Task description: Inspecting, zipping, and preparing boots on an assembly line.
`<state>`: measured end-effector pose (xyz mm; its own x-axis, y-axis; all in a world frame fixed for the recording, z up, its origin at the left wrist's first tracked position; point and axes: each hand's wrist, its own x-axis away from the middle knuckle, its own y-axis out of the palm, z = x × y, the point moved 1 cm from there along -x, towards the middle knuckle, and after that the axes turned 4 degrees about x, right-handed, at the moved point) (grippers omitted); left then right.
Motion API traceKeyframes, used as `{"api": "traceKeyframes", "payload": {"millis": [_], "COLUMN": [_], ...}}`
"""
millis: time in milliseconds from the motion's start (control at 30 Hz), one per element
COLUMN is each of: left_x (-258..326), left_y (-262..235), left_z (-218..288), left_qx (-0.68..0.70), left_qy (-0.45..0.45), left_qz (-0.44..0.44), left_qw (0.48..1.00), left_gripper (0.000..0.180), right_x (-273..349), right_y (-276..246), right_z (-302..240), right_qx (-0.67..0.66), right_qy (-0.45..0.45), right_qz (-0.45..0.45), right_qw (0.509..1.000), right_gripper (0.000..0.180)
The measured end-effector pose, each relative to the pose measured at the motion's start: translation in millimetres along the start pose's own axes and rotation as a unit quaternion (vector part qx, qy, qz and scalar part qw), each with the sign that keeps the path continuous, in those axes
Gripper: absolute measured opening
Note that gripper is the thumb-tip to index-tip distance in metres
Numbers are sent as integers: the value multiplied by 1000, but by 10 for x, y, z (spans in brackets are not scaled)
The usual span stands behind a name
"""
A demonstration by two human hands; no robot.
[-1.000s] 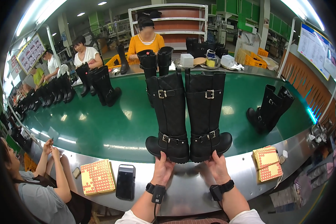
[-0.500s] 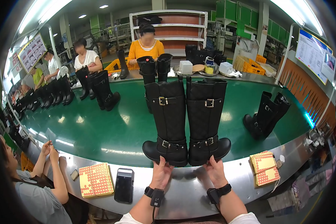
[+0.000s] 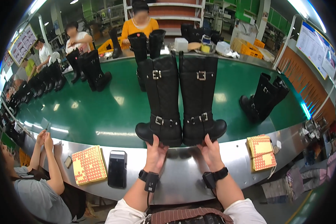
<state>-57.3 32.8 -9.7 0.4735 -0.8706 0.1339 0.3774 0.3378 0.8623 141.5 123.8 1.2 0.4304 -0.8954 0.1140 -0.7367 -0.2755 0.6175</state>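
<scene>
Two tall black boots, the left boot point(image 3: 161, 95) and the right boot point(image 3: 200, 93), stand upright side by side at the near edge of the green belt. Their toes point outward, and silver buckles show on straps at ankle and top. My left hand point(image 3: 156, 154) grips the left boot low at its sole, thumb up against the foot. My right hand point(image 3: 212, 153) holds the right boot the same way. The fingers of both hands are partly hidden beneath the soles. Each wrist wears a black strapped device.
A phone point(image 3: 117, 168) and a yellow card stack point(image 3: 89, 165) lie left on the metal ledge point(image 3: 175, 175); another card stack point(image 3: 261, 153) lies right. More boots point(image 3: 264, 98) stand on the green belt point(image 3: 112, 115). A person point(image 3: 41, 190) sits close at left; others work across.
The view has tipped downward, so the belt, boots and hands appear higher in the picture. Both hands keep their hold on the boots, with little visible shift against the ledge.
</scene>
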Motion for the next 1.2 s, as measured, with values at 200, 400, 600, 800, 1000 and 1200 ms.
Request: {"api": "traceKeyframes", "payload": {"millis": [200,400,600,800,1000,1200], "left_x": [49,40,-17,-16,87,214], "left_y": [6,20,45,28,-41,81], "left_z": [-16,-23,-4,9,33,126], "left_qx": [-22,-26,-29,-15,29,35], "left_qy": [10,7,4,-25,-22,-14], "left_qz": [34,38,33,13,-58,-95], "left_qw": [999,999,999,999,998,995], "left_gripper": [58,59,57,49,58,59], "right_x": [19,4,-76,-41,36,53], "right_y": [20,54,3,13,-91,-115], "right_z": [22,5,26,-39,-34,-70], "right_qx": [1,1,21,17,-20,-24], "right_qy": [1,-3,-9,-13,-37,-61], "right_qz": [8,15,8,-3,-74,-120], "right_qw": [1000,1000,1000,1000,996,991], "right_gripper": [32,32,33,34,48,57]}}
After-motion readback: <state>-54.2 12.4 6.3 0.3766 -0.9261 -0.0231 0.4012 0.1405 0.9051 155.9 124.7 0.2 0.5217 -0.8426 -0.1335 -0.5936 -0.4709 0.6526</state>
